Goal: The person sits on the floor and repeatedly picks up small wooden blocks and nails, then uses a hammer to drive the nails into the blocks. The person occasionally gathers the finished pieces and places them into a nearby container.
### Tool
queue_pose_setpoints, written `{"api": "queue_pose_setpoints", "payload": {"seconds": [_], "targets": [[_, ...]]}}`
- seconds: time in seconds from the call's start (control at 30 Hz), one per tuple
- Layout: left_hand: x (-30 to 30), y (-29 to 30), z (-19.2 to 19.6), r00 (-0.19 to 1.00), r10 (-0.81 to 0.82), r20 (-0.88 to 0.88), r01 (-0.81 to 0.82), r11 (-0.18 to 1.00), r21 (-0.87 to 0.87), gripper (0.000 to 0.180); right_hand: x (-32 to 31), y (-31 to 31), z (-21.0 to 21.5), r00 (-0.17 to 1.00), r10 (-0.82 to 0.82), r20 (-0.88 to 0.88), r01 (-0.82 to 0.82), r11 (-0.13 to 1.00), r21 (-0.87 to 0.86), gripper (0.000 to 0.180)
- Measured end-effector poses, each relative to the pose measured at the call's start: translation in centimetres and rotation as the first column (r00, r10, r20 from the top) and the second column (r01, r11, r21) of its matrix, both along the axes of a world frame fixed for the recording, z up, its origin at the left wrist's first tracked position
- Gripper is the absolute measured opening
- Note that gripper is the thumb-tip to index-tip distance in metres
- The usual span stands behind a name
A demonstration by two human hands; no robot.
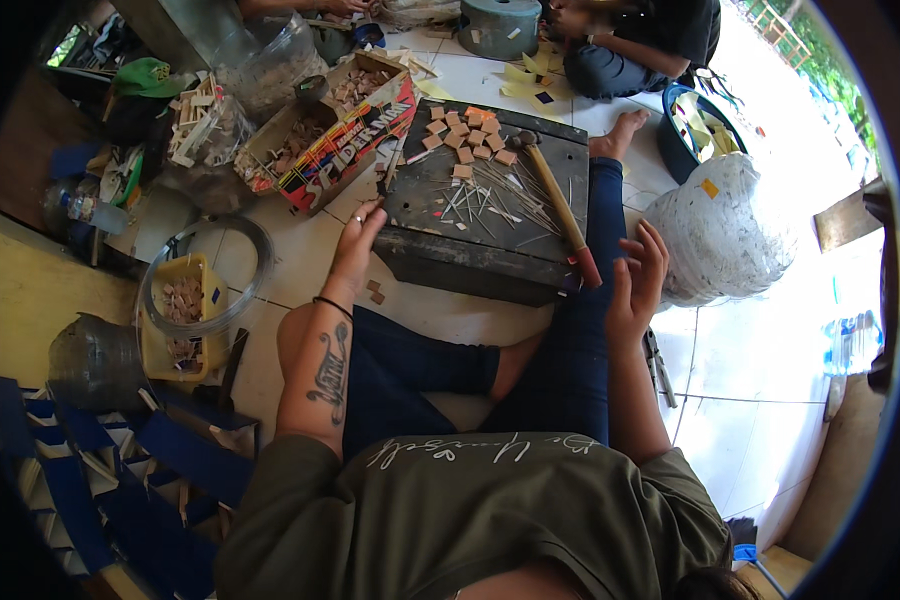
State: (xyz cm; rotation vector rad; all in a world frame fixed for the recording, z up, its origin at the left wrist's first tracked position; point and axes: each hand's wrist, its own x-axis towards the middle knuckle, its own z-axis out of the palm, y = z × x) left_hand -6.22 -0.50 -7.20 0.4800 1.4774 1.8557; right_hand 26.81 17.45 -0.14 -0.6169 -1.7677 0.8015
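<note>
In front of my crossed legs stands a low black box with a flat worn top. My left hand is at its near left corner, fingers stretched out and seemingly holding nothing. Off the near right corner, my right hand is raised, open, its fingers apart. On the box top lie several small brown square wooden pieces and a loose spread of thin wire lengths. A hammer with a wooden handle and a red grip end rests along the right side.
A printed cardboard box of wooden pieces stands far left. Nearer are a wire coil and a yellow basket. To the right sit a wrapped white bundle and a dark tub. Co-workers sit beyond.
</note>
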Motion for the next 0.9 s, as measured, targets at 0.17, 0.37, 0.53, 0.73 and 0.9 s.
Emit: {"api": "queue_pose_setpoints", "payload": {"seconds": [0.17, 0.37, 0.53, 0.73, 0.9], "targets": [[4.0, -1.0, -0.6, 0.949, 0.053, -0.312, -0.095, 0.988, -0.122, 0.044, -4.6, 0.4, 3.2, 0.907, 0.134, 0.399, -0.133, 0.991, -0.028, 0.033], [10.1, -6.1, 0.0, 0.957, 0.084, -0.278, -0.094, 0.995, -0.023, 0.049, -8.1, 0.9, 3.6, 0.646, -0.041, 0.762, -0.323, 0.890, 0.322, 0.029], [10.2, -7.3, -0.1, 0.974, 0.063, -0.217, -0.065, 0.998, -0.003, 0.054, -10.8, 1.5, 1.8, 0.501, -0.137, 0.855, -0.368, 0.860, 0.353, 0.009], [9.0, -7.4, 0.8, 0.914, -0.026, -0.404, -0.122, 0.934, -0.335, 0.058, -11.4, 1.8, 1.1, 0.543, -0.124, 0.831, -0.301, 0.895, 0.330, 0.005], [6.5, -4.8, 3.8, 0.459, 0.069, -0.886, -0.363, 0.925, -0.116, 0.053, -10.0, 0.7, 1.9, 0.730, 0.177, 0.660, -0.200, 0.979, -0.041, 0.007]]}}
